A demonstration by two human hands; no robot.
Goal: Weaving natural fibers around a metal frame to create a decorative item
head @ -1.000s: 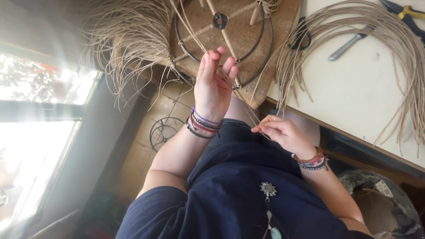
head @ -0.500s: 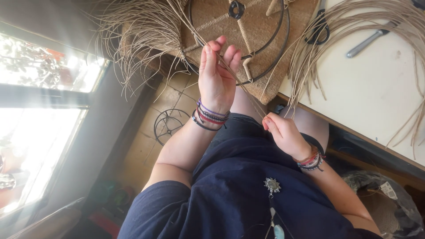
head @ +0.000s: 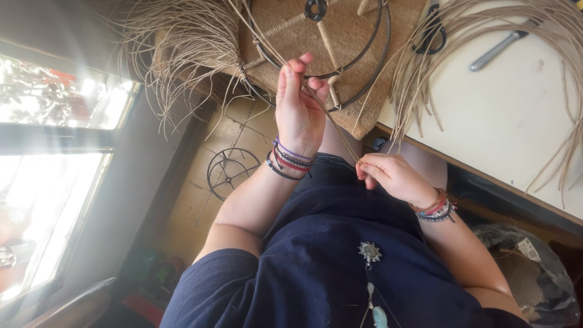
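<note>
Raffia strand (head: 340, 130): pulled taut (running from the wire ring frame (head: 331, 58) on the woven mat (head: 364, 36)) between left hand (head: 299, 106), fingers pinching it upright, and right hand (head: 392, 176), clenched around its lower end. Scissors (head: 430, 33) and loose fibre bundle (head: 486, 36) lie on white table (head: 504, 121).

Tan straw strands (head: 182, 42), black wire ring (head: 364, 67), white table (head: 504, 115), navy shirt (head: 340, 267)

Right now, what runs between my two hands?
In the head view, thin tan fibre strands stretch taut from the left hand down to the right hand.
</note>
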